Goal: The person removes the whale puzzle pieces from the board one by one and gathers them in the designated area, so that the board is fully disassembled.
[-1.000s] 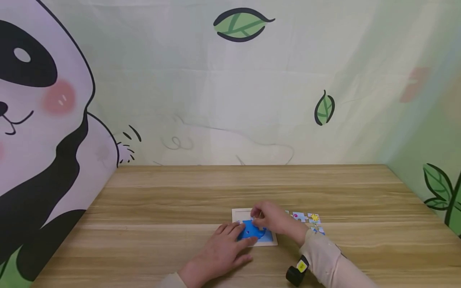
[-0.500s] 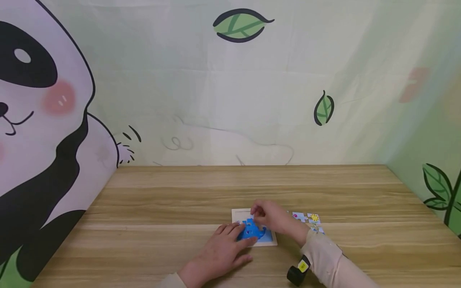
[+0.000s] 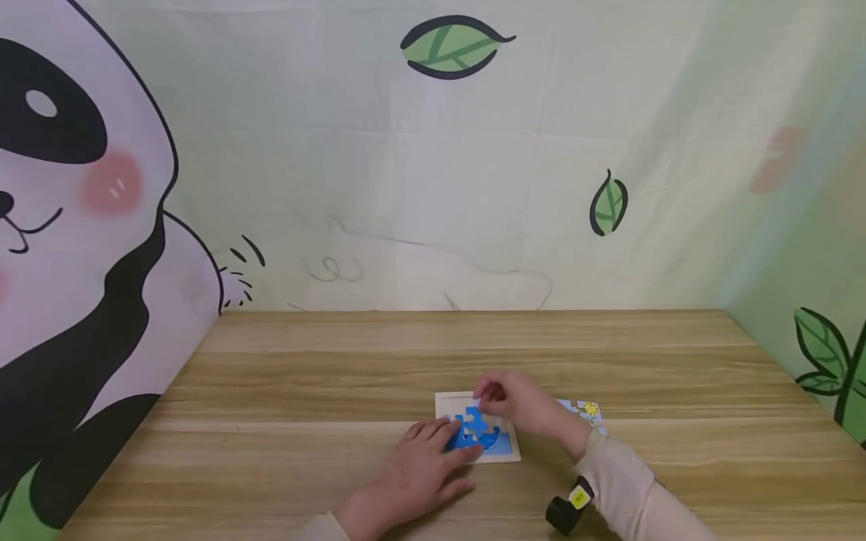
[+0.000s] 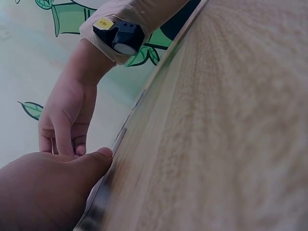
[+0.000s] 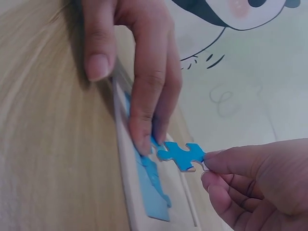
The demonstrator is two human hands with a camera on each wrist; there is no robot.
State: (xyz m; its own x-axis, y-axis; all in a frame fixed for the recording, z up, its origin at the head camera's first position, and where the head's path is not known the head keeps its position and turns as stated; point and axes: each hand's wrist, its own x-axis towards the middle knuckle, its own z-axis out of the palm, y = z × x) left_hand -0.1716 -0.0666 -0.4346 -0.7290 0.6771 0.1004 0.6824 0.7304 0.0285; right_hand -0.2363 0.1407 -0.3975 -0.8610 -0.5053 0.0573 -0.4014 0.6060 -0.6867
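My left hand [image 3: 413, 469] lies with its fingers stretched over the near left part of a small white-framed puzzle tray [image 3: 516, 453]. Its fingertips press on the blue pieces [image 5: 155, 180] lying in the tray, seen close in the right wrist view. Between thumb and forefinger my right hand [image 3: 517, 406] pinches a blue jigsaw piece [image 5: 183, 156] by one edge. That piece is tilted up over the tray, its far end right by the left fingertips. In the left wrist view the left thumb [image 4: 98, 161] rests at the tray's edge.
Several loose jigsaw pieces [image 3: 590, 409], one with a yellow sun, lie on the wooden table [image 3: 325, 376] right of the tray, partly hidden by the right arm. A black wrist camera [image 3: 570, 507] hangs below the right cuff. A printed backdrop [image 3: 338, 188] stands behind.
The right hand has raised and tilted the blue jigsaw piece off the tray, drifting slightly up and right and covering more loose pieces. The left hand has stayed in place.
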